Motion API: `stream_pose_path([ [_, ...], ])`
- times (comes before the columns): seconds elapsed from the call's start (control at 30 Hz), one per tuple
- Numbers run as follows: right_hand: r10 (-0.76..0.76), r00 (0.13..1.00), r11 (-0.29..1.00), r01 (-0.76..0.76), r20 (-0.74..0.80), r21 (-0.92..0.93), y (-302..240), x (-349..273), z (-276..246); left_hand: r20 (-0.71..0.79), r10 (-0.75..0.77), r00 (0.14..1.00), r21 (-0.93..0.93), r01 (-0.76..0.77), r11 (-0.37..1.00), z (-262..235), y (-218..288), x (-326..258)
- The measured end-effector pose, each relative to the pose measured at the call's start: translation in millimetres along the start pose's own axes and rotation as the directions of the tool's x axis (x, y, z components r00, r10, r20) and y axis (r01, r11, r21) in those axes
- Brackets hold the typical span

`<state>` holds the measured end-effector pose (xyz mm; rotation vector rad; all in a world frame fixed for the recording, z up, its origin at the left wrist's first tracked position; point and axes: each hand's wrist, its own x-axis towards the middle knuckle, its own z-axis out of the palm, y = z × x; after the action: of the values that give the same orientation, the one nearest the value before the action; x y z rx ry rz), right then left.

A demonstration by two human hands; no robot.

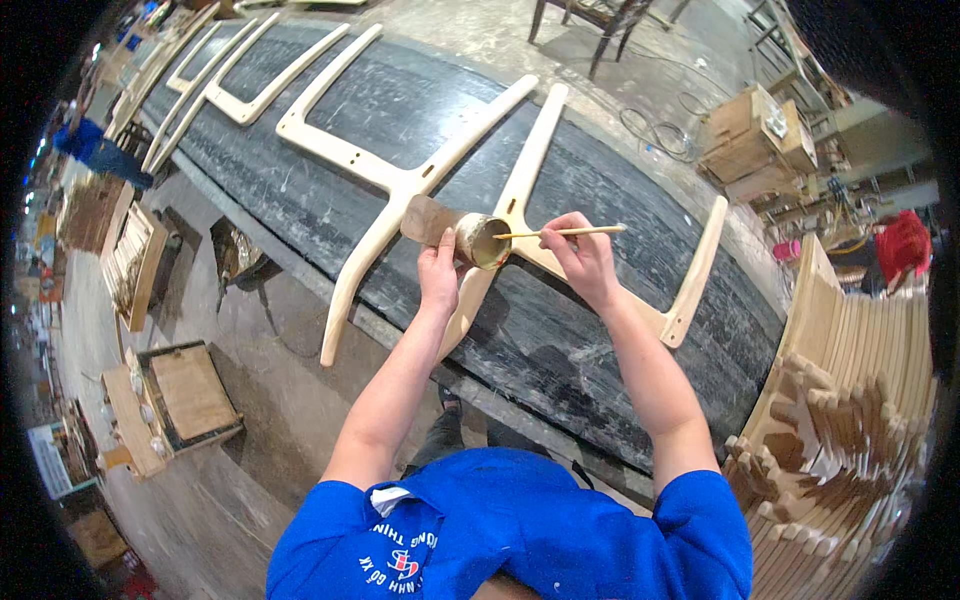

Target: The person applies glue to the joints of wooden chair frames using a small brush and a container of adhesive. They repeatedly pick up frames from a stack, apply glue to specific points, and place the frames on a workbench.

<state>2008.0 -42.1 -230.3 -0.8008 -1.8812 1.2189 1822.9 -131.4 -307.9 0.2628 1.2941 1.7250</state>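
My left hand [440, 268] is closed around a small round pot [466, 228] tipped so its mouth faces right, with pale residue on its rim. A flat brown rounded piece [425, 218] juts out to the pot's left; whether it is part of the pot I cannot tell. Between the fingers of my right hand [580, 255] is a thin wooden stick [600, 230], its left tip inside the pot's mouth. Beneath both hands lies a pale wooden chair frame [545, 130] with a forked shape. Just left of it rests a similar wooden frame [400, 180] with small dark slots.
The frames lie on a long, scuffed black tabletop [610, 170]. More wooden frames [240, 108] line its far left end. Stacked curved wooden parts [840, 420] stand close on my right. Wooden boxes [755, 140] and a small stool-like box [190, 390] are on the floor. Another person [95, 150] is at far left.
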Motion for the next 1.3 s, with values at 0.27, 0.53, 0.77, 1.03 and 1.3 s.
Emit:
stream_pose_path([
  [0.27,0.158,0.938,0.952,-0.062,-0.308,0.299,-4.3,-43.4,-27.8,0.23,0.221,0.948,0.069,-0.243,0.968,52.6,31.9,-37.4],
  [0.53,0.53,0.817,0.561,-0.137,-0.227,0.816,4.2,-60.6,-42.7,0.214,0.124,0.969,-0.107,-0.103,0.989,74.6,22.0,-43.5],
  [0.77,0.394,0.885,0.599,-0.042,-0.249,0.799,21.3,-81.5,-67.3,0.226,-0.108,0.968,-0.158,0.146,0.977,78.0,-21.5,-41.0],
  [1.03,0.738,0.642,0.43,-0.211,-0.208,0.878,72.1,-101.6,-70.2,0.279,-0.242,0.929,-0.127,0.286,0.95,91.5,-72.7,-41.9],
  [1.3,0.346,0.893,0.896,-0.224,-0.288,0.383,58.6,-92.6,-89.4,0.25,-0.164,0.954,-0.048,0.181,0.982,87.4,-82.7,-49.7],
])
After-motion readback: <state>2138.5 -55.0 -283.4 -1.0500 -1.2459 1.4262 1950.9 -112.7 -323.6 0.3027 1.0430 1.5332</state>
